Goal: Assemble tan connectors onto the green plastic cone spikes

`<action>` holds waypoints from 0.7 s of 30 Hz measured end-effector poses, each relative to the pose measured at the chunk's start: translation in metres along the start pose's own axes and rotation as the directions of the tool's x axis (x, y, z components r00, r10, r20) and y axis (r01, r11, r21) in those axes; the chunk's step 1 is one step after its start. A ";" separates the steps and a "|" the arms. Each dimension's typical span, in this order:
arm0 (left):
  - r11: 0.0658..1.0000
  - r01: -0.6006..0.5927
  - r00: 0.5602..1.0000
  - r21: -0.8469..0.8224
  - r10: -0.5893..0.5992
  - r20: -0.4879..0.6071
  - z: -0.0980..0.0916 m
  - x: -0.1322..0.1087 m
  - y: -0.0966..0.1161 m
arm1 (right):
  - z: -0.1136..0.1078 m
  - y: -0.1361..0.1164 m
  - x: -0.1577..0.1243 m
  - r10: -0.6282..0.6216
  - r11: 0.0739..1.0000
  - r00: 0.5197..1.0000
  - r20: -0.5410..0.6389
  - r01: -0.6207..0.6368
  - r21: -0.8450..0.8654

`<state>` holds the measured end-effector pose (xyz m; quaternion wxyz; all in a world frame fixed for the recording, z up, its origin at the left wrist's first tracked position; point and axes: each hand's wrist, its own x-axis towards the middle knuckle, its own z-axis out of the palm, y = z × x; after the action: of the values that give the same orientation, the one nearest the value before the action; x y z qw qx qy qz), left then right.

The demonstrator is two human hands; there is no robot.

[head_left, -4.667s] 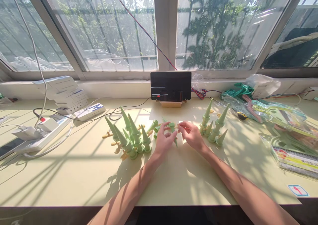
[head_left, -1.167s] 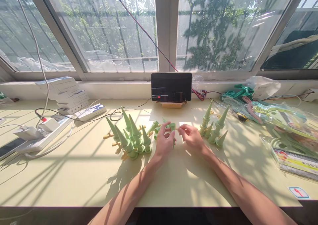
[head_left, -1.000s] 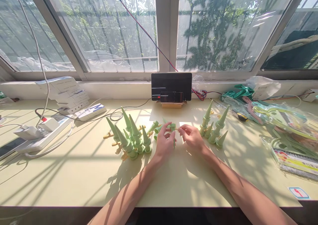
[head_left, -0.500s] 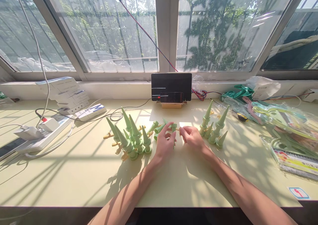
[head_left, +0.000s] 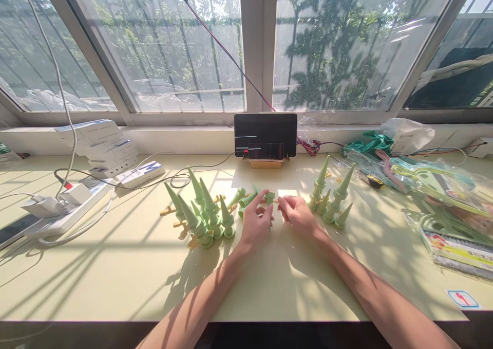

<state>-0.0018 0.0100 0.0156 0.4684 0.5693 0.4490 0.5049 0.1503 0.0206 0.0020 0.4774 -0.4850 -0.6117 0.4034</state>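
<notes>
My left hand [head_left: 257, 216] is closed round a green plant watering spike [head_left: 270, 197], whose collar shows above the fingers while most of its body is hidden. Close by on the right, my right hand [head_left: 298, 213] pinches a small yellow valve piece [head_left: 276, 201] at the side of that collar; how far it sits in the collar cannot be made out. Several green watering spikes [head_left: 210, 205] with yellow valves stand point-up left of my left hand. More upright spikes [head_left: 341, 194] are just beyond my right hand. Loose green parts [head_left: 246, 201] lie behind my left hand.
A tablet [head_left: 265, 125] with a phone [head_left: 265, 151] before it stands at the back. White boxes [head_left: 103, 143] and a power strip [head_left: 82, 205] with cables lie left. Plastic-bagged items [head_left: 442, 179], a yellow-black tool [head_left: 375, 182] and a sticker [head_left: 463, 298] are at right.
Hardly anything differs. Both hands stay at the same spot, the fingers of my right hand shifting only very slightly at the yellow piece.
</notes>
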 end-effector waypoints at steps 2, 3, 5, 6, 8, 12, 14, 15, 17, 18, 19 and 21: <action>1.000 0.010 1.000 0.001 -0.010 0.006 0.000 0.000 0.000 | -0.001 0.000 0.000 -0.014 1.000 1.000 -0.005 0.014 -0.011; 1.000 0.016 1.000 0.003 -0.016 0.007 0.000 0.000 0.000 | -0.001 0.000 0.000 -0.019 1.000 1.000 -0.008 0.019 -0.016; 1.000 0.030 1.000 0.008 -0.030 0.009 0.000 0.001 0.000 | -0.001 0.000 0.001 -0.029 0.999 0.999 -0.013 0.029 -0.031; 0.999 0.039 0.999 0.008 -0.039 0.009 0.000 0.001 0.000 | -0.002 0.000 0.001 -0.034 0.999 0.999 -0.013 0.034 -0.040; 0.998 0.061 0.998 0.004 -0.061 0.007 0.000 0.001 0.000 | -0.002 -0.001 0.001 -0.044 0.997 0.999 -0.011 0.043 -0.063; 0.997 0.081 0.997 -0.006 -0.081 0.001 0.000 0.002 0.000 | -0.003 -0.001 0.001 -0.057 0.994 0.998 -0.002 0.056 -0.098; 0.996 0.084 0.996 0.001 -0.084 -0.004 0.000 0.002 0.000 | -0.003 -0.001 0.001 -0.054 0.993 0.999 0.001 0.054 -0.102; 0.996 0.088 0.996 0.010 -0.088 -0.007 0.000 0.002 0.001 | -0.003 0.000 0.001 -0.052 0.993 0.999 0.002 0.052 -0.102; 0.995 0.097 0.995 0.035 -0.097 -0.009 0.000 0.002 0.002 | -0.002 0.000 0.002 -0.054 0.993 0.999 0.001 0.054 -0.106; 0.994 0.099 0.995 0.046 -0.099 -0.007 0.000 0.002 0.002 | -0.002 0.000 0.002 -0.056 0.993 0.998 0.000 0.056 -0.107; 0.993 0.101 0.995 0.054 -0.101 -0.003 0.000 0.002 0.002 | -0.002 0.000 0.003 -0.057 0.993 0.998 -0.002 0.056 -0.107; 0.993 0.102 0.995 0.056 -0.103 0.007 0.000 0.002 0.003 | -0.002 0.000 0.003 -0.056 0.993 0.998 -0.005 0.055 -0.105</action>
<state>-0.0020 0.0114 0.0183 0.4799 0.5610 0.4891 0.4645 0.1521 0.0234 0.0031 0.4649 -0.4937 -0.6433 0.3554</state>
